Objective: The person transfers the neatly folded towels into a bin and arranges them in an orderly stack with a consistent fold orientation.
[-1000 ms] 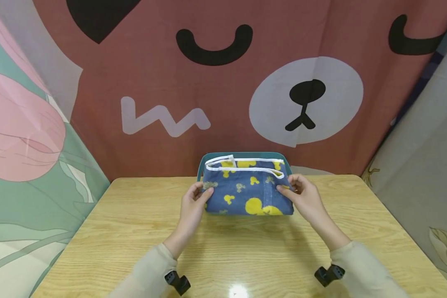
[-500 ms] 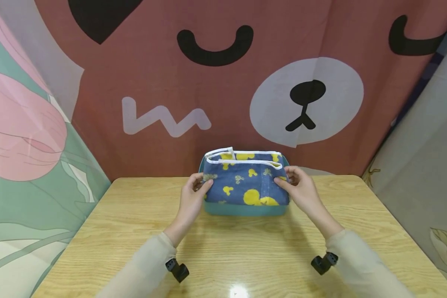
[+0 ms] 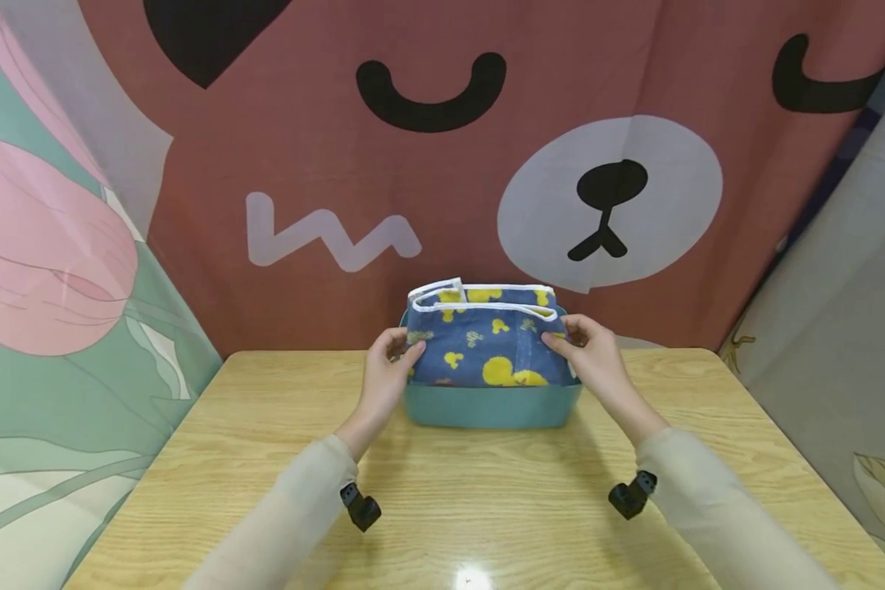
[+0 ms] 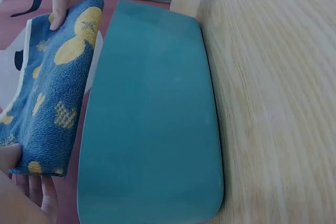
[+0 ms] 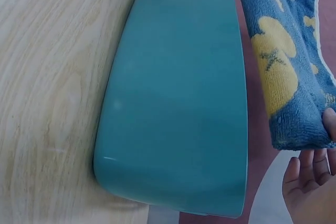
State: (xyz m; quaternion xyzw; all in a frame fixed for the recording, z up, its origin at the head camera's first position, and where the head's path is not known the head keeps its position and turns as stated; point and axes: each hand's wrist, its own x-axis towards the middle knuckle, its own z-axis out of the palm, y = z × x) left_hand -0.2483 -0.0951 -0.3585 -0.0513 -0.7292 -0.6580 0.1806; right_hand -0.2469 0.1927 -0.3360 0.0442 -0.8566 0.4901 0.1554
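Observation:
A folded blue towel with yellow mouse-head shapes and white edging is held up level between both hands. My left hand pinches its left end, thumb on the near face and fingers behind or below. At the right end my right hand grips it in the same way. Just under the towel stands a teal plastic basin on the table. In the left wrist view a gap shows between the towel and the rim of the basin. The basin's inside is hidden.
The light wooden table ends at a back edge right behind the basin. A reddish curtain with a bear face hangs there. Patterned cloths, a floral one and a pale one, hang at the left and right sides.
Both hands have raised the towel and moved it slightly away from me. More of the basin's front wall now shows below it. The basin has not visibly moved.

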